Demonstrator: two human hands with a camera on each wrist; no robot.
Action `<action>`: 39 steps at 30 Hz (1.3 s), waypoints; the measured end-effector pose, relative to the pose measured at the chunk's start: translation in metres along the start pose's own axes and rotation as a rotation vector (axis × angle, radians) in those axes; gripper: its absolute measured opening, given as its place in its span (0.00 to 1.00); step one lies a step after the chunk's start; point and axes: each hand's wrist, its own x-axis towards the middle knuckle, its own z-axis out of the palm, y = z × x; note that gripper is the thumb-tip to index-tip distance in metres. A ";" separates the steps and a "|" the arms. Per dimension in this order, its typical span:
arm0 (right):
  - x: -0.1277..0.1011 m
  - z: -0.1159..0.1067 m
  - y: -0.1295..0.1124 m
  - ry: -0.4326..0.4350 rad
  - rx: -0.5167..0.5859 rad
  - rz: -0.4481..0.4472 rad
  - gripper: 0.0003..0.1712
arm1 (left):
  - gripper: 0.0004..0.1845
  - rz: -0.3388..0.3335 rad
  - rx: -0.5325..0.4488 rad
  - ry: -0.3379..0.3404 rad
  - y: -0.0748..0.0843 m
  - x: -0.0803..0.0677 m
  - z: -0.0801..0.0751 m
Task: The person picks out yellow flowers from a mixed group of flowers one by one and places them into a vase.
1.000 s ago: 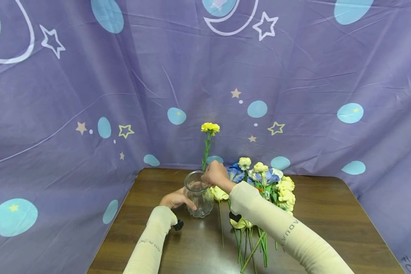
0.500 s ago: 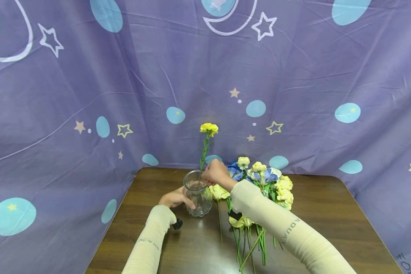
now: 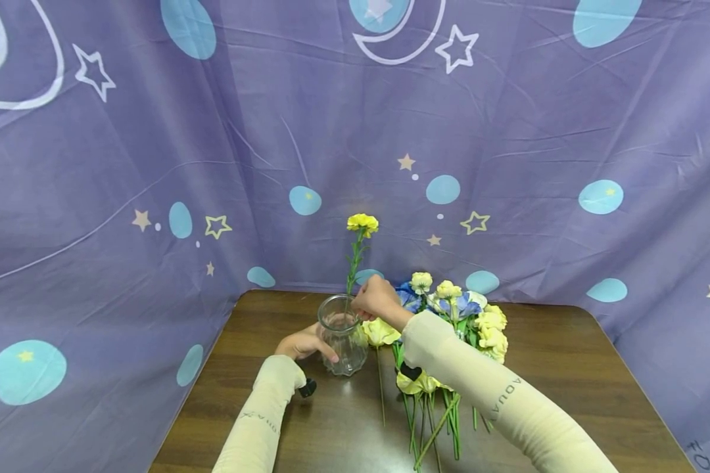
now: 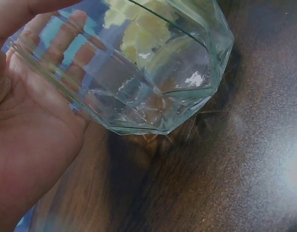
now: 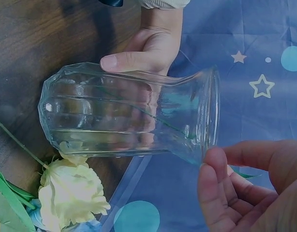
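Observation:
A clear glass vase (image 3: 344, 351) with a faceted base stands on the table at centre left. My left hand (image 3: 305, 344) holds its side, with the thumb in front and the fingers behind the glass in the left wrist view. A yellow carnation (image 3: 362, 224) rises above the rim on a leafy green stem (image 3: 354, 266). My right hand (image 3: 376, 299) pinches that stem at the vase mouth, its fingertips partly hiding it. Inside the glass, the thin lower stem (image 5: 160, 119) slants downward in the right wrist view.
Right of the vase lies a single pale yellow flower (image 3: 380, 332). Beyond it is a pile of yellow and blue flowers (image 3: 461, 305), their stems (image 3: 452, 420) towards me, partly under my right forearm. A purple star-patterned cloth (image 3: 509, 131) hangs behind the wooden table (image 3: 568, 381).
The carnation stem has shifted slightly left and lower at the vase mouth, with my right hand keeping hold. The left hand and the vase stay in place.

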 end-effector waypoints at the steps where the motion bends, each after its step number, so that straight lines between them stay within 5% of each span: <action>1: 0.000 0.000 0.000 -0.001 -0.006 0.002 0.10 | 0.57 0.002 0.000 -0.002 0.000 0.000 0.000; 23: -0.012 -0.024 0.010 -0.030 0.011 0.046 0.19 | 0.57 0.000 -0.031 0.006 -0.001 0.000 0.001; 39: -0.023 -0.028 0.041 -0.057 0.050 0.036 0.08 | 0.55 0.039 -0.031 -0.023 -0.004 0.002 -0.002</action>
